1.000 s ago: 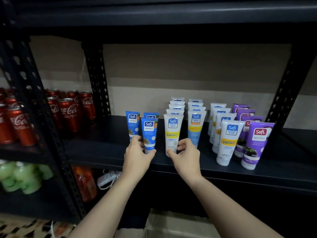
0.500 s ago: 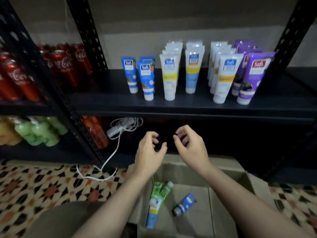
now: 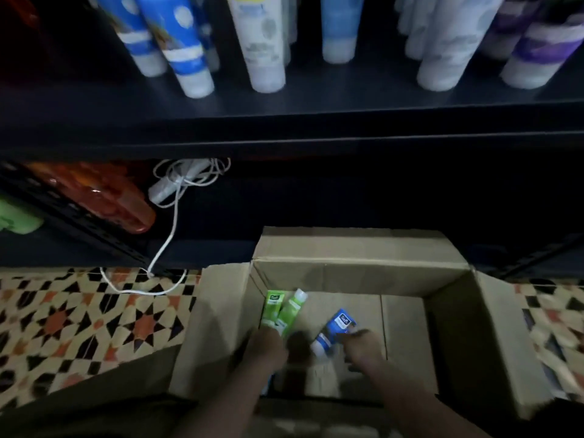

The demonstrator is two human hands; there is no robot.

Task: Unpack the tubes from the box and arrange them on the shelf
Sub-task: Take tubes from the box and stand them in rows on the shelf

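Both bare forearms reach down into the open brown cardboard box that stands on the patterned tile floor in front of the shelving. The left hand lies over the lower ends of two green plastic tubes resting side by side along the box's left wall; it touches them, but blur and shadow hide whether the fingers have closed, so its grip cannot be told. The right hand sits just beside a small blue plastic tube with a white cap lying slanted on the box floor, fingertips at its edge; whether it is grasped or only touched cannot be told either. The box's flaps are folded outward left and right. Beyond the box, in the dark lower bay, a white cable with its plug block trails down onto the tiles, and an orange plastic bottle lies behind a perforated black metal upright. Farther up, the black metal shelf carries standing tubes, caps down: blue-and-white tubes at left, white and pale-blue tubes in the middle, and purple-and-white tubes at right, their tops cut off by the frame.
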